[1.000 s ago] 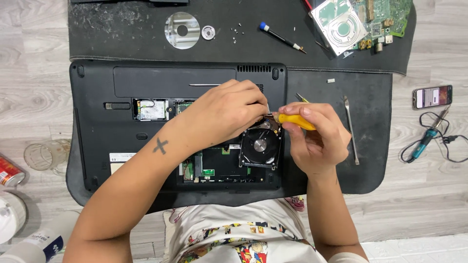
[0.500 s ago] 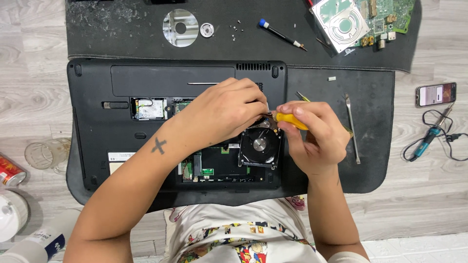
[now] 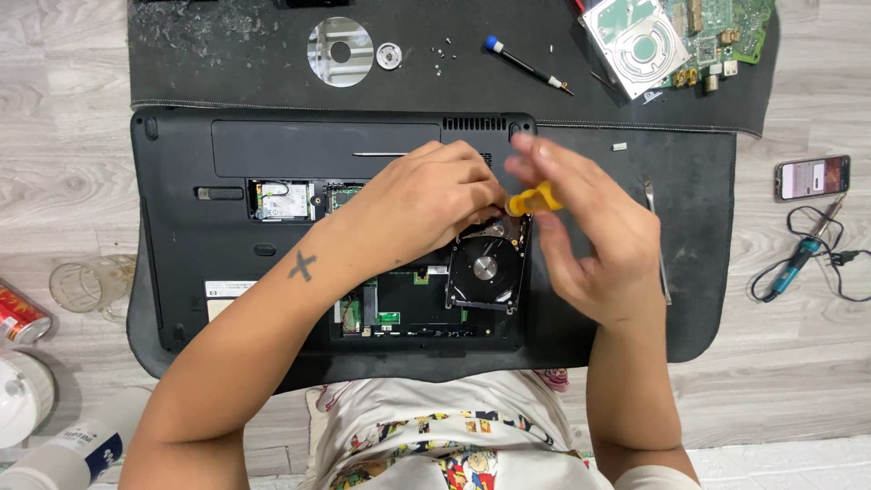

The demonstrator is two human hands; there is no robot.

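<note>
The laptop (image 3: 227, 236) lay upside down on a dark mat (image 3: 699, 272), its bottom cover off and the inside parts exposed. The left hand (image 3: 426, 204) rested palm-down on the open bay, fingers curled at the upper edge of the hard drive (image 3: 487, 268); whether it pinched anything could not be told. The right hand (image 3: 590, 236) was closed around a yellow-handled screwdriver (image 3: 535, 200), its tip hidden between the 2 hands just above the hard drive. The hard drive sat in the lower right part of the open bay with its round disc showing. On a second mat beyond lay a shiny disc (image 3: 340, 52), a blue-capped screwdriver (image 3: 526, 63) and a green circuit board (image 3: 717, 32). A phone (image 3: 812, 177) and a soldering iron (image 3: 798, 263) lay on the floor to the right.
</note>
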